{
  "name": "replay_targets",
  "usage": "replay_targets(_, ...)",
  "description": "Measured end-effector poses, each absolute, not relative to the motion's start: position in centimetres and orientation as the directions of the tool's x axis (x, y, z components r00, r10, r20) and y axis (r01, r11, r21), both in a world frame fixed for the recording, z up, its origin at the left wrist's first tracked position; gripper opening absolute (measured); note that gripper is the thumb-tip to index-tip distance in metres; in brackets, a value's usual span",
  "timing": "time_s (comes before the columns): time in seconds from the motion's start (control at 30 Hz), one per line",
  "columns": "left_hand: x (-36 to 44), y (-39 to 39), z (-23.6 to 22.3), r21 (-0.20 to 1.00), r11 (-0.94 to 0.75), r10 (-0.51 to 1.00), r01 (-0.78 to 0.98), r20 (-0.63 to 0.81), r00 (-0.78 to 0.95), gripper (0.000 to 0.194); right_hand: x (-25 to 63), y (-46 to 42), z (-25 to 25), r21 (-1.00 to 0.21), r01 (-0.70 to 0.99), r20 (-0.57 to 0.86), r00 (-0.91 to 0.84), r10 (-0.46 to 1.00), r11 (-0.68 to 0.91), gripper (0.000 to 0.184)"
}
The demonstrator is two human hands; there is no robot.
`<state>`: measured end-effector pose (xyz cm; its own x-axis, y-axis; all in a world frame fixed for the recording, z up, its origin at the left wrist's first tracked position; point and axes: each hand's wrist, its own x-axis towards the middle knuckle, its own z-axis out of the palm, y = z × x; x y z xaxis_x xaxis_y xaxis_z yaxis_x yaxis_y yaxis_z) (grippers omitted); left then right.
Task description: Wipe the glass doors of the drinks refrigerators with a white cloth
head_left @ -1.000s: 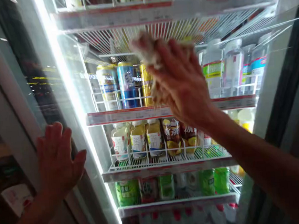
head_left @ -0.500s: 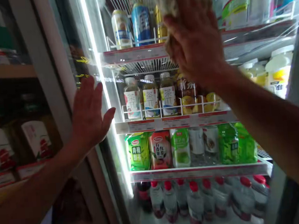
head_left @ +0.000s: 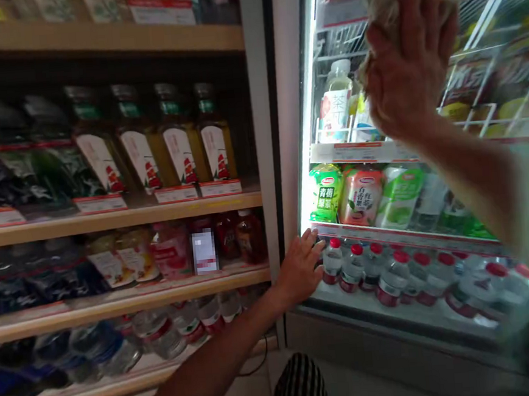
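My right hand (head_left: 407, 68) presses a crumpled beige cloth (head_left: 380, 3) flat against the glass door (head_left: 495, 161) of a lit drinks fridge, up near the top right of the view. Its fingers are spread over the cloth. My left hand (head_left: 300, 268) rests low on the fridge's white door frame (head_left: 289, 110), fingers stretched out and holding nothing. Behind the glass stand green and pink juice bottles (head_left: 346, 194) and a row of red-capped water bottles (head_left: 389, 270).
To the left stand wooden shelves (head_left: 119, 218) with amber bottles (head_left: 178, 147), dark packets and water bottles (head_left: 97, 348) on the bottom tier. A striped garment (head_left: 300, 387) shows at the bottom edge. Pale floor lies below the fridge.
The view has swung left and down, bringing the wooden shelves into sight. My left hand has slid down the frame to the lower shelves' level. My right hand still holds the cloth on the glass.
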<state>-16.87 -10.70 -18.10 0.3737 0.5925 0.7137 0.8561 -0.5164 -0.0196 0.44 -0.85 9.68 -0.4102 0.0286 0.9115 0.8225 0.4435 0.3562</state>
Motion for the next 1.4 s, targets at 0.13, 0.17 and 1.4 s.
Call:
replay_targets(0.13,-17.3,-9.5,-17.3,0.001,-0.464,0.549,0.886,0.785,0.287,0.048,-2.0,-1.4,-0.7,0.519,0.683,0.784,-0.620,0.033,0.513,0.045)
replay_targets(0.17,-17.7,-9.3,-17.2,0.011,-0.440,0.550,0.898,0.794,0.260,0.049,-1.8,-1.6,-4.6,0.556,0.649,0.751,-0.660,0.020,0.520,0.043)
replay_targets(1.4,-15.1,-2.4,-12.2,-0.223,-0.319,0.268,0.921,0.911,0.314,0.051,8.2,-1.7,-14.9,0.445,0.723,0.805,-0.581,0.118,0.529,0.025)
